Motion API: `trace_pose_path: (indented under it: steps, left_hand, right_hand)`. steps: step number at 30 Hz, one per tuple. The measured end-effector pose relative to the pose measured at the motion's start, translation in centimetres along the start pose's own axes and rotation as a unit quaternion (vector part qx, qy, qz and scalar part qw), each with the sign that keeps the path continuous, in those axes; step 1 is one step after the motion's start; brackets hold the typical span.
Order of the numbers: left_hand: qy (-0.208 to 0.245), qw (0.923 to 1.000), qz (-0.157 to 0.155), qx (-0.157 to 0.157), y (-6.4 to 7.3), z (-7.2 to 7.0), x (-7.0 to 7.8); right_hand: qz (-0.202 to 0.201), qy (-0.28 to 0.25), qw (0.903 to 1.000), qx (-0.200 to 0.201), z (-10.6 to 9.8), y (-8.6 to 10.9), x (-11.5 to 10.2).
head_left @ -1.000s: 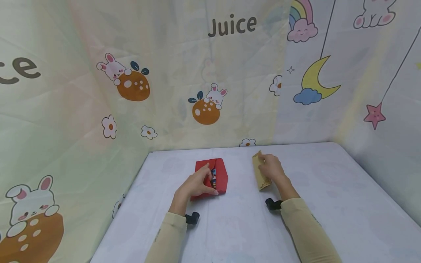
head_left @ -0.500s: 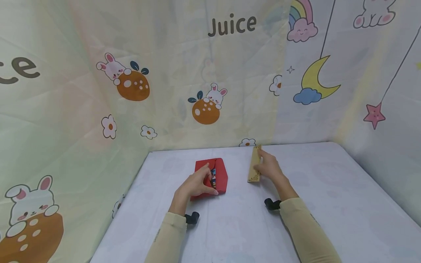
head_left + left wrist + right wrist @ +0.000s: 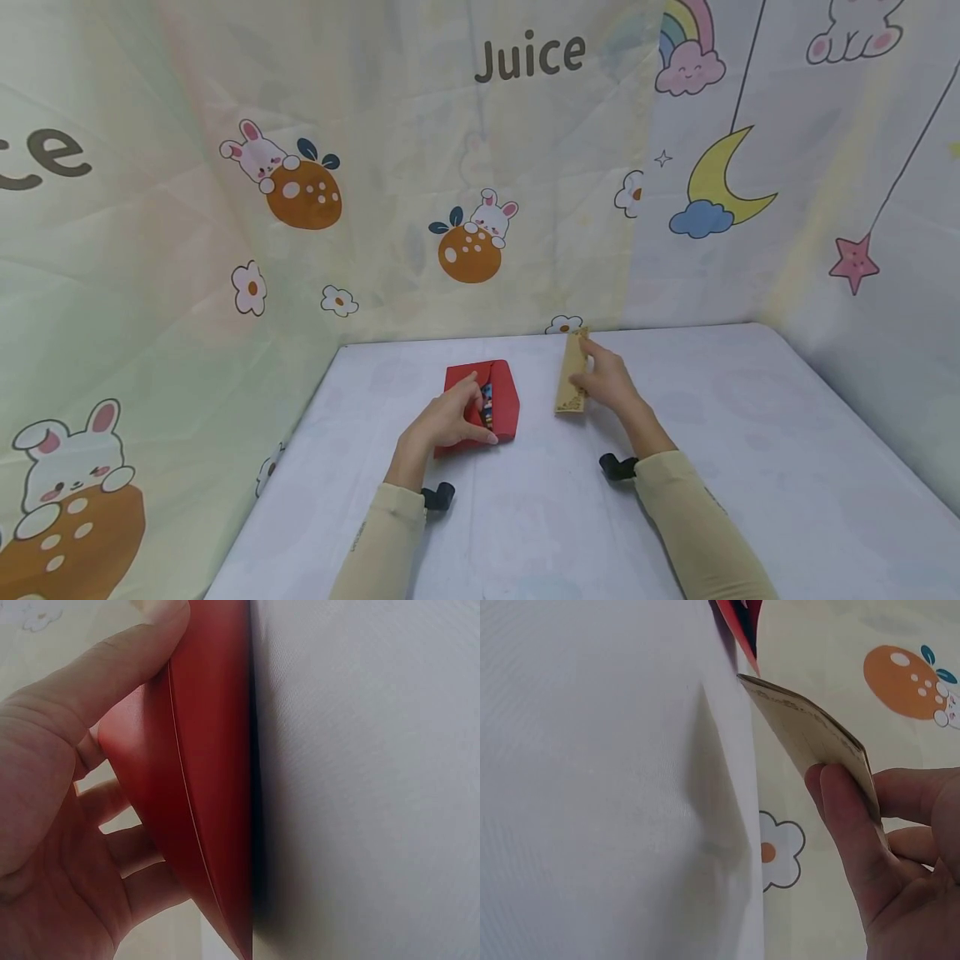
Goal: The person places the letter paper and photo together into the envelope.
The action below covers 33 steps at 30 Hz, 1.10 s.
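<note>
A red envelope (image 3: 507,400) lies on the white table with its mouth bulged apart, showing a colourful patterned patch (image 3: 487,406) inside. My left hand (image 3: 446,418) holds it across the body, thumb on the near edge and fingers toward the far edge; the left wrist view has the red side (image 3: 214,735) bowed up off the cloth. To the right, my right hand (image 3: 611,381) pinches a folded tan sheet of paper (image 3: 572,373) with a printed ornamental border. In the right wrist view this paper (image 3: 802,724) is raised above the table, its shadow falling on the cloth.
The white-covered table (image 3: 517,525) meets a printed cloth backdrop (image 3: 405,250) along its far edge. Black wrist cameras (image 3: 439,497) sit on both wrists. A gap of tabletop separates the envelope from the tan paper.
My right hand has turned the tan paper more upright and moved it left, closer to the envelope. My left hand and the envelope have stayed in place.
</note>
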<state>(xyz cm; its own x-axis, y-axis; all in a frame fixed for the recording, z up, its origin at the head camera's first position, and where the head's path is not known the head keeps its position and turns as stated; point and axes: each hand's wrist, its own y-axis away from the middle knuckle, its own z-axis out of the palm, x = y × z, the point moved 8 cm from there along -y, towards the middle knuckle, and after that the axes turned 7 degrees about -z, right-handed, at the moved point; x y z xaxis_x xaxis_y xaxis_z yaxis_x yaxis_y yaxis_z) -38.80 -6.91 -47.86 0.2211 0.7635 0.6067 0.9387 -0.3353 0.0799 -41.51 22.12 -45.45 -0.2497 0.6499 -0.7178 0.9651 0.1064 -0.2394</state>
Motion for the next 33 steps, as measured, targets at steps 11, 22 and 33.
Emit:
trace_pose_path:
  steps: [11,22,33]
  left_hand:
    - [0.007,0.9999,-0.009,0.0,0.1,0.0,0.0]
    - [0.004,1.0,-0.004,0.002,-0.1,0.0,0.2]
    - [0.005,1.0,-0.005,0.0,-0.1,0.0,0.1]
  right_hand:
    - [-0.012,-0.123,0.9896,-0.074,3.3,0.2,-1.5]
    - [-0.016,-0.127,0.988,-0.086,4.5,0.5,-2.8]
    - [-0.025,-0.135,0.9853,-0.102,5.6,0.6,-3.5]
